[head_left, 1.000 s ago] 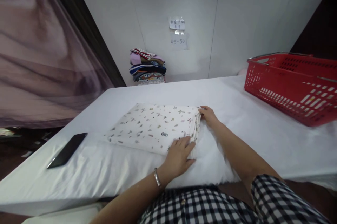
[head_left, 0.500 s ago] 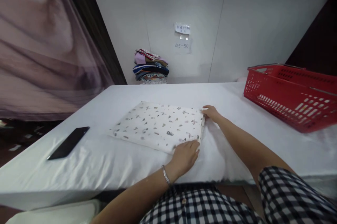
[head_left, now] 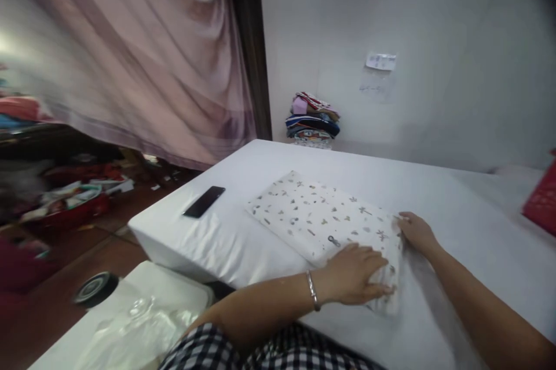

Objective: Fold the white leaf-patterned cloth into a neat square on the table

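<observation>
A folded white cloth with a small printed pattern (head_left: pixel 317 213) lies flat across the white-covered table. My left hand (head_left: pixel 356 273), a silver bracelet at its wrist, rests on the cloth's near right part with fingers stretched out and the thumb apart. At the far right corner, my right hand (head_left: pixel 417 233) has its fingertips closed on the cloth's edge. Part of the near right edge is hidden under my left hand and a little blurred.
A black phone (head_left: pixel 204 201) lies left of the cloth. Folded clothes (head_left: pixel 313 118) are stacked by the wall, and a red basket (head_left: pixel 542 199) shows at the right edge. Below left are a clear plastic bag (head_left: pixel 143 323) and a roll of tape (head_left: pixel 96 289).
My view has swung left, so the scene has shifted right and the basket is mostly out of view. My left hand has spread its fingers further over the cloth; my right stays at its corner.
</observation>
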Motion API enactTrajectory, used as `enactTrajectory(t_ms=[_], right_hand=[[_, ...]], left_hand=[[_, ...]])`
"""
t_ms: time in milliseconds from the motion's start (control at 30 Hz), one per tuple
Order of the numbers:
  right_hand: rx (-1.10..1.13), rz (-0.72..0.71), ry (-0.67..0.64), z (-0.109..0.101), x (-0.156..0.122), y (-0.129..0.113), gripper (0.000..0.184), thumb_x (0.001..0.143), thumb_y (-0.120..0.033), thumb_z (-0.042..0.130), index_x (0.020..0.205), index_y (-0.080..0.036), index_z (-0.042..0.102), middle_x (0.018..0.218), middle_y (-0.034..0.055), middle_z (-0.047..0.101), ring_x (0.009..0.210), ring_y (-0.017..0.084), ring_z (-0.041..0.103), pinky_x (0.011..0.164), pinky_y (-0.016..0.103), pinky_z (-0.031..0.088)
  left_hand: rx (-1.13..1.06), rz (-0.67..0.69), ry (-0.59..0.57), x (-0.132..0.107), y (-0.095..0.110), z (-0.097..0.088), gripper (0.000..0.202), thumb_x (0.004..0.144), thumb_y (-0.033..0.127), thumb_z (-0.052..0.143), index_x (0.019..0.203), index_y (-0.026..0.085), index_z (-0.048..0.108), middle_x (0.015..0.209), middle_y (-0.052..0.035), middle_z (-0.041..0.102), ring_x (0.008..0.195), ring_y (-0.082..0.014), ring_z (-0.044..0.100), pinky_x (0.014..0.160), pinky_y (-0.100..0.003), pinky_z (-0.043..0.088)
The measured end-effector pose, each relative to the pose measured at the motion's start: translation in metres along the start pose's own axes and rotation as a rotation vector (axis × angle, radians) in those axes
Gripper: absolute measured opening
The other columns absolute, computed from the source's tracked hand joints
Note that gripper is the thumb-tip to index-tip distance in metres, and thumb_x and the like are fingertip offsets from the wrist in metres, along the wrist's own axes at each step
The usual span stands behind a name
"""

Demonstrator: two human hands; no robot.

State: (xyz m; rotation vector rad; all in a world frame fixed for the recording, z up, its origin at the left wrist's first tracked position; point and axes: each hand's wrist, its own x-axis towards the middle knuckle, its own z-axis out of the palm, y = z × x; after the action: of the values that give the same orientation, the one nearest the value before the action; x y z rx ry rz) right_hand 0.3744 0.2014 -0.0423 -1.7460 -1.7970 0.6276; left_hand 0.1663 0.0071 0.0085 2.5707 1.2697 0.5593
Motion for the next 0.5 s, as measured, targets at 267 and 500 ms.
enactTrajectory(t_ms=[267, 500], right_hand=[[-0.296, -0.142, -0.009, 0.018, 0.004, 0.015, 0.052, 0.074, -0.033, 0.036, 0.117, -0.011, 0.056, 0.105, 0.0182, 0.062, 0.096, 0.030, 0.058, 0.075, 0.038, 0.045], [-0.011, -0.021, 0.007, 0.005, 0.007, 0.022, 0.048, 0.064, -0.040, 0.043, 0.102, -0.018, 0.064, 0.081, 0.0084, 0.068, 0.078, 0.027, 0.062, 0.068, 0.035, 0.046]], left_hand=[[0.139, -0.489, -0.020, -0.040, -0.096, -0.020, 0.060, 0.084, 0.062, 0.030, 0.129, 0.025, 0.041, 0.143, -0.0080, 0.032, 0.133, -0.0270, 0.022, 0.105, -0.050, 0.017], [0.321, -0.780, 0.118, -0.068, -0.151, -0.056, 0.054, 0.085, 0.055, 0.033, 0.128, 0.023, 0.044, 0.143, -0.0095, 0.032, 0.134, -0.0261, 0.019, 0.107, -0.049, 0.010]])
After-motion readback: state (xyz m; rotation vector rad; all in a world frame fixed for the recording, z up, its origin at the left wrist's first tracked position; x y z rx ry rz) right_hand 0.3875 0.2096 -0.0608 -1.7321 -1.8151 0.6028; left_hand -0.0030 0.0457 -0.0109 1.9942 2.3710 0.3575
